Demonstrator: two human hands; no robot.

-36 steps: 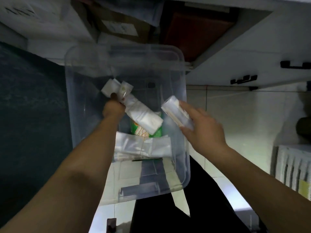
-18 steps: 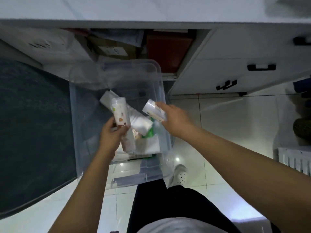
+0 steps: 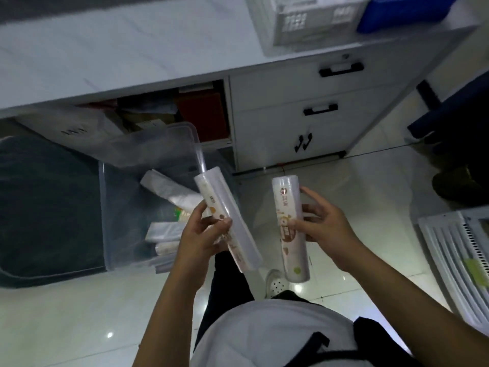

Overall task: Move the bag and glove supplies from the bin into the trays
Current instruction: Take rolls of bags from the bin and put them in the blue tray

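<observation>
My left hand grips a long clear-wrapped roll of bags, tilted, above the right edge of the clear plastic bin on the floor. My right hand holds a second printed roll upright over the tiled floor, well clear of the bin. Inside the bin lie a white folded bag pack, a flat clear packet and a green-labelled item, partly hidden by my left hand. A white slatted tray and a blue tray stand on the counter at the top right.
A white counter runs across the top, with drawers below and an open shelf of boxes. A dark mat lies left of the bin. A white slatted rack lies on the floor at right. My shoe shows below.
Both hands have lifted their rolls up out of the bin and toward me. The view has tipped up, bringing the counter and its trays into sight.
</observation>
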